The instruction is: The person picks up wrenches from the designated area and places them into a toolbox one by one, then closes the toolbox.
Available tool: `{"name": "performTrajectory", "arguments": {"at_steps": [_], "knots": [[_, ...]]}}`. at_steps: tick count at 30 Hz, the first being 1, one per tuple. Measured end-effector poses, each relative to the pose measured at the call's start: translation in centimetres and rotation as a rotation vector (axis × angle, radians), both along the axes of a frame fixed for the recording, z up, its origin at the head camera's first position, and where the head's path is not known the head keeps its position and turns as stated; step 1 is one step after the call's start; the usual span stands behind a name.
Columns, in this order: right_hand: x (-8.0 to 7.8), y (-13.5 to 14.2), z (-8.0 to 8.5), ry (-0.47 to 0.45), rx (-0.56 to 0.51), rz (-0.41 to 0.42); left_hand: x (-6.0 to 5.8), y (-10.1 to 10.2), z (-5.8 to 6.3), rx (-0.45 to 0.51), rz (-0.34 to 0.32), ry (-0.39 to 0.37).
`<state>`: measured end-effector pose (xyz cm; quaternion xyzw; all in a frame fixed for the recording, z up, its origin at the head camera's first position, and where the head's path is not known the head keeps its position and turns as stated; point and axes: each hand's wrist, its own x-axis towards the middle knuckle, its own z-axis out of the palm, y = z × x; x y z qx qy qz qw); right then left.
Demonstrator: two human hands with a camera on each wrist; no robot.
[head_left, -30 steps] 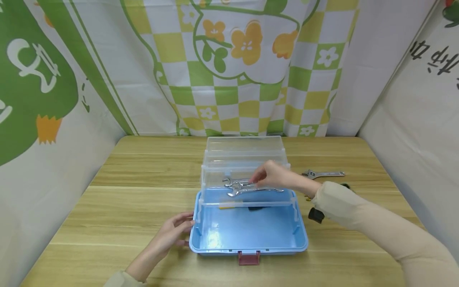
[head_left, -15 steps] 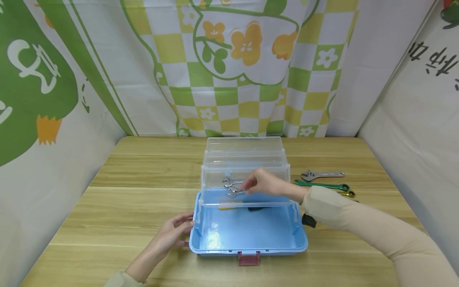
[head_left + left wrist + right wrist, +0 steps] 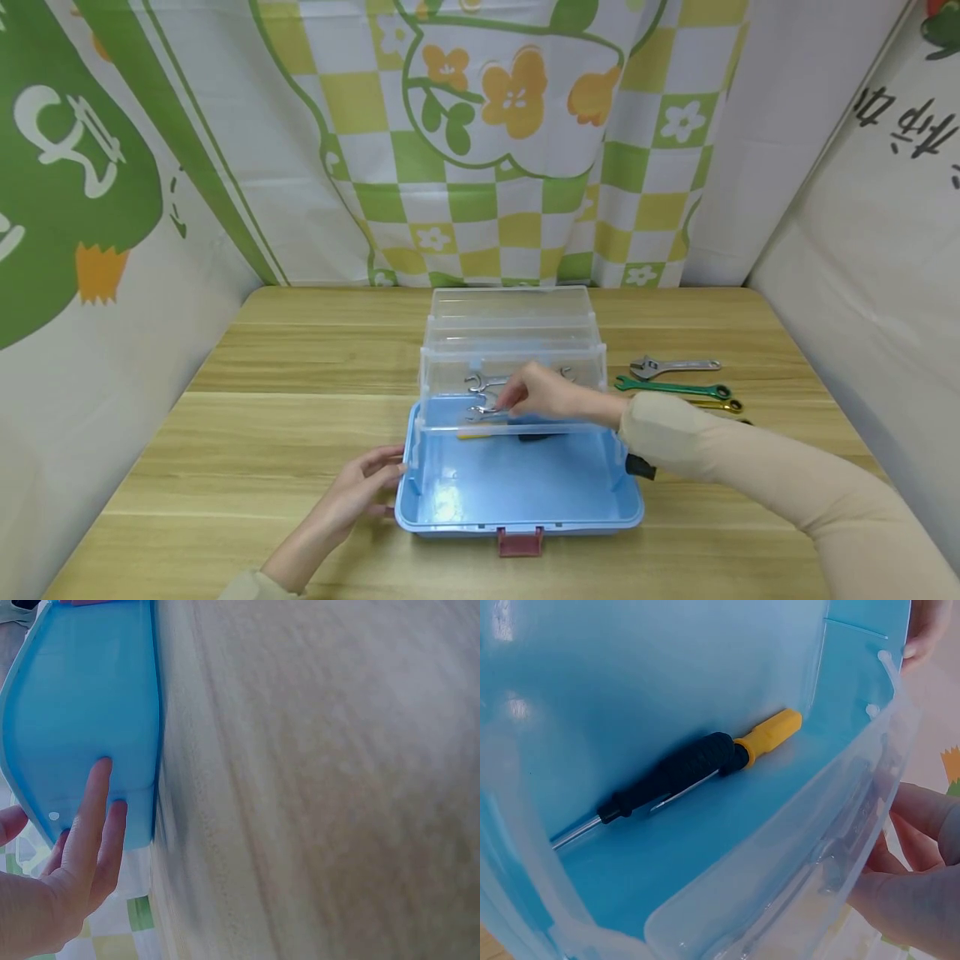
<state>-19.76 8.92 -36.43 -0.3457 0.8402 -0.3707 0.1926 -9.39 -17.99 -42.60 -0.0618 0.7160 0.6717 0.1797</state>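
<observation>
A light blue toolbox [image 3: 525, 483] stands open on the table, with clear plastic trays [image 3: 517, 333] raised at its back. My right hand [image 3: 543, 392] is over the front tray and pinches a silver wrench [image 3: 478, 414] low in it; fingers cover much of the wrench. Behind it in the tray lies another silver wrench [image 3: 480, 382]. My left hand [image 3: 352, 492] touches the toolbox's left side, with straight, spread fingers [image 3: 88, 817] on the outer wall and the thumb at the rim. Inside the box, the right wrist view shows a black-handled screwdriver [image 3: 682, 769] beside a yellow handle [image 3: 772, 735].
Right of the toolbox lie an adjustable wrench [image 3: 675, 365], a green wrench [image 3: 675, 387] and a yellow wrench [image 3: 723, 405], partly behind the right sleeve [image 3: 720, 442]. A maroon latch [image 3: 520, 542] hangs at the toolbox's front. A patterned curtain [image 3: 517, 208] closes off the table's back.
My right hand has moved left and nearer the front of the tray, and the wrench in its fingers has come lower. The left hand stays at the toolbox's side.
</observation>
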Motion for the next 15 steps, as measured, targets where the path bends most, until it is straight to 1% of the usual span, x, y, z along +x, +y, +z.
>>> {"name": "performTrajectory", "arguments": {"at_steps": [10, 15], "knots": [[0.41, -0.40, -0.19, 0.003, 0.010, -0.033, -0.02, 0.09, 0.05, -0.003, 0.004, -0.001], [0.50, -0.51, -0.41, 0.032, 0.031, -0.053, -0.03, 0.01, 0.08, 0.001, -0.010, 0.000]]}}
